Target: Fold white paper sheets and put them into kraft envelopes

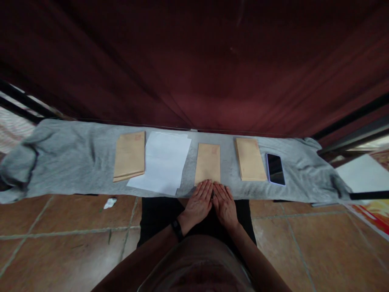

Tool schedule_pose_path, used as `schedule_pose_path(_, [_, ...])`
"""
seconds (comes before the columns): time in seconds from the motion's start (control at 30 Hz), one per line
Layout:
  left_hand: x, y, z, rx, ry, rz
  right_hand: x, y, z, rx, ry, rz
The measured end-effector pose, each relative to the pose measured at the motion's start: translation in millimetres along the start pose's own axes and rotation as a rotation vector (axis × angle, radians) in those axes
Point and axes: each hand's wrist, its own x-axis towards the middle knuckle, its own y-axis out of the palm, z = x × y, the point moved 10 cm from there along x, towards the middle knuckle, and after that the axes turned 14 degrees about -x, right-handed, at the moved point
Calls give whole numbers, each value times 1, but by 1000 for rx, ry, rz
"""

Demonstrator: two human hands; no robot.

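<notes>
A single brown envelope point(208, 161) lies flat in front of me, its near edge under my fingertips. My left hand point(199, 202) rests palm down with its fingers stretched out on that edge. Beside it, my right hand point(224, 205) lies flat in the same way, fingers extended, the two hands nearly touching. To the left is a stack of brown envelopes point(130, 155), partly over several white paper sheets point(165, 162). Another stack of brown envelopes point(249, 159) sits to the right. Neither hand grips anything.
A grey cloth point(75, 158) covers the narrow table. On the right lies a phone point(275, 169) with a purple edge. A dark red curtain-like surface point(194, 73) rises behind. Crumpled white tissue point(110, 203) is on the tiled floor point(79, 247).
</notes>
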Motion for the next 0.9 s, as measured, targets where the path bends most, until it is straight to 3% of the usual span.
schedule_pose_path(0.23, [1,1,2,28,32,67,-1,-1,-2,-17,0,7])
schedule_pose_path(0.63, [-10,-11,31,-33,-25,74,-6,-4,-12,4,8,-8])
schedule_pose_path(0.73, [-11,-10,31,-42,-30,75,-1,-9,-5,16,12,-13])
schedule_pose_path(0.9, [-12,-7,29,-31,-36,70,14,-3,30,66,-72,30])
